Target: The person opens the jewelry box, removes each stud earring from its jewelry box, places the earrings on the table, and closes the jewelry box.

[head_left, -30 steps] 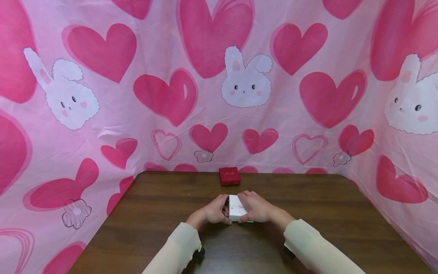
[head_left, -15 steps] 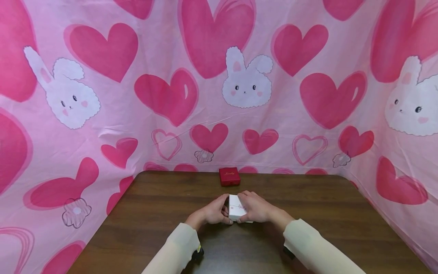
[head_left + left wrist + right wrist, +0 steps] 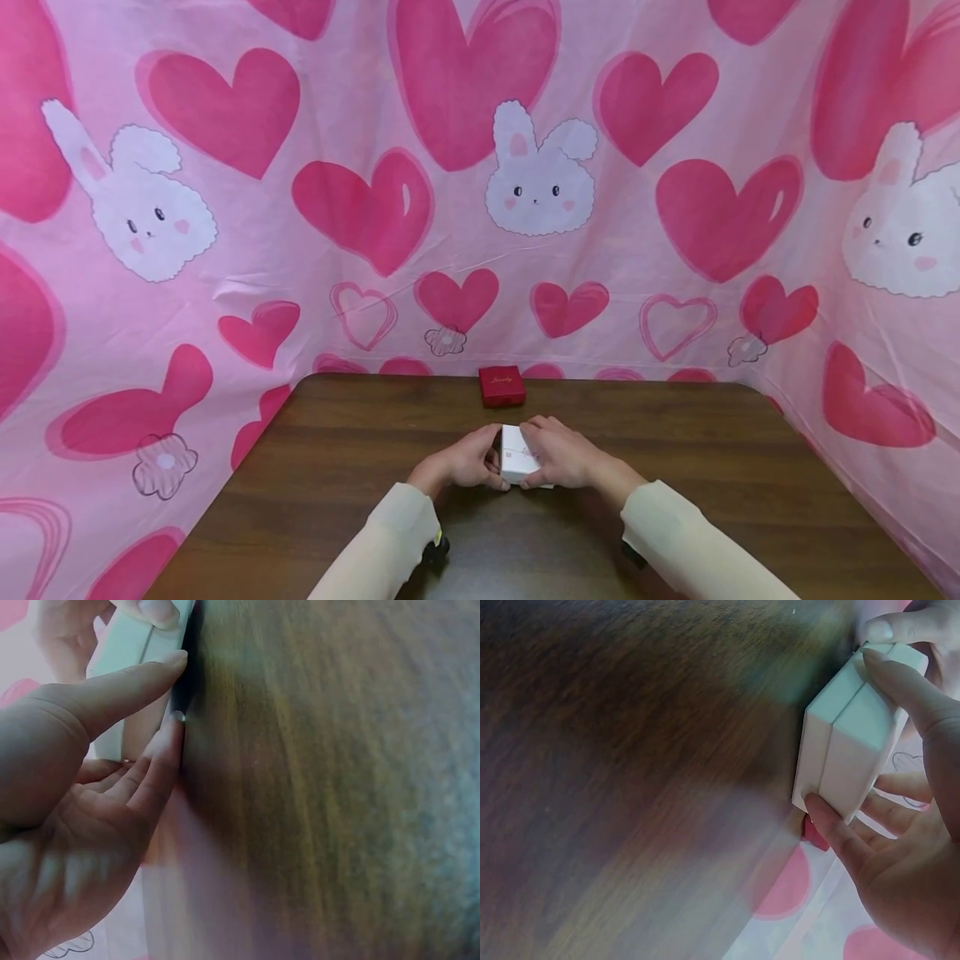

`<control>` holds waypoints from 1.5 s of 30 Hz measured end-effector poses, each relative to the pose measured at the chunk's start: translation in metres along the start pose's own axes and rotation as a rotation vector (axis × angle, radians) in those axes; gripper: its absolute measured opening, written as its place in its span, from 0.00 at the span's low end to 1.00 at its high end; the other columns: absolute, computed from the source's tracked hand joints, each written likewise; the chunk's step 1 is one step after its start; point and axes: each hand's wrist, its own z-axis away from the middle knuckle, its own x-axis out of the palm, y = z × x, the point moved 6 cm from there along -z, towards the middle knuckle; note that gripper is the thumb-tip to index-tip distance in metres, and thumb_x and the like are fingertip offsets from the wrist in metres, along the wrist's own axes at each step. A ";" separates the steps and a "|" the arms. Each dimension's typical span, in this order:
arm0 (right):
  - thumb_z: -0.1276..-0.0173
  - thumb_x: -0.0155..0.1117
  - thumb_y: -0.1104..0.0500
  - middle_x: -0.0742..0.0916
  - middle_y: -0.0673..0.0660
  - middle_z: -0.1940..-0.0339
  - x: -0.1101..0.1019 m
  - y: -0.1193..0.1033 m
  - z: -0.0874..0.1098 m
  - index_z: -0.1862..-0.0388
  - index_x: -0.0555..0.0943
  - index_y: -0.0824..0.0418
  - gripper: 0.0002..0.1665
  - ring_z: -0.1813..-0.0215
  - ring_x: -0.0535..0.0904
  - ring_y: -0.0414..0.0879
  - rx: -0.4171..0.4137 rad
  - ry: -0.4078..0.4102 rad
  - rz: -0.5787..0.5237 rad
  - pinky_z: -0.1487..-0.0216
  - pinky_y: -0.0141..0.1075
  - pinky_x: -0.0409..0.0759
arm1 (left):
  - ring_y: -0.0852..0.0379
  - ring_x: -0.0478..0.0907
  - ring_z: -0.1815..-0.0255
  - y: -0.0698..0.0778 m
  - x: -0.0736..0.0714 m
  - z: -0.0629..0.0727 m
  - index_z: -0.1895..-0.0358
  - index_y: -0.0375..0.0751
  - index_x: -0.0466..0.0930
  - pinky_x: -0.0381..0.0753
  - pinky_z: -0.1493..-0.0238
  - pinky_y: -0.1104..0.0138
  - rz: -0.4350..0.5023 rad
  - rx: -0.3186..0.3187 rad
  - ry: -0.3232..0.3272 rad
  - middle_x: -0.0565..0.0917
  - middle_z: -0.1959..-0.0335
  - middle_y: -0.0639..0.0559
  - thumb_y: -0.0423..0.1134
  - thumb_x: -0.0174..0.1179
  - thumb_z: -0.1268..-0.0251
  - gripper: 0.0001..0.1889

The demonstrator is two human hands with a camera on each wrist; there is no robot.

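Observation:
A small white box with faint printing on top sits on the brown table, between both hands. My left hand grips its left end. In the left wrist view that thumb lies along the near side of the white box, and the fingers reach around its end. My right hand covers the right part of the top. The right wrist view shows that hand's thumb on the near side of the white box and a finger at its far edge. A seam runs around the box's sides.
A red box with gold lettering stands behind the white box, near the back edge of the wooden table. Pink cloth with hearts and rabbits hangs around the back and sides.

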 end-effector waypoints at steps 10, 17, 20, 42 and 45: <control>0.48 0.82 0.41 0.79 0.58 0.37 -0.001 0.002 -0.002 0.31 0.74 0.61 0.50 0.42 0.73 0.51 0.010 -0.017 0.013 0.44 0.52 0.77 | 0.57 0.75 0.62 0.000 0.001 0.000 0.36 0.37 0.66 0.77 0.60 0.70 -0.018 0.006 0.023 0.72 0.55 0.50 0.26 0.77 0.49 0.38; 0.48 0.82 0.41 0.80 0.59 0.38 -0.001 0.002 -0.003 0.31 0.74 0.62 0.50 0.42 0.73 0.51 0.009 -0.026 0.007 0.43 0.52 0.77 | 0.58 0.75 0.61 0.000 0.001 0.000 0.34 0.35 0.64 0.78 0.59 0.70 -0.025 0.015 0.018 0.72 0.54 0.50 0.26 0.77 0.48 0.39; 0.48 0.83 0.41 0.80 0.58 0.38 0.000 0.001 -0.003 0.32 0.74 0.62 0.49 0.43 0.74 0.51 0.012 -0.021 0.014 0.43 0.52 0.77 | 0.58 0.75 0.61 0.000 0.001 0.001 0.34 0.33 0.64 0.78 0.60 0.70 -0.030 0.029 0.012 0.72 0.55 0.49 0.26 0.77 0.49 0.39; 0.50 0.84 0.43 0.80 0.57 0.39 -0.005 -0.004 0.000 0.33 0.75 0.60 0.49 0.44 0.73 0.50 0.029 0.000 0.013 0.45 0.51 0.78 | 0.53 0.74 0.59 0.003 0.001 0.001 0.39 0.39 0.69 0.75 0.59 0.69 -0.028 0.008 0.036 0.71 0.55 0.50 0.25 0.78 0.51 0.36; 0.49 0.83 0.42 0.80 0.56 0.38 -0.006 -0.003 0.001 0.32 0.74 0.60 0.49 0.44 0.73 0.49 0.040 -0.008 0.002 0.45 0.51 0.78 | 0.53 0.73 0.59 0.004 0.002 0.002 0.40 0.40 0.69 0.75 0.58 0.69 -0.028 0.001 0.039 0.71 0.56 0.50 0.24 0.78 0.52 0.35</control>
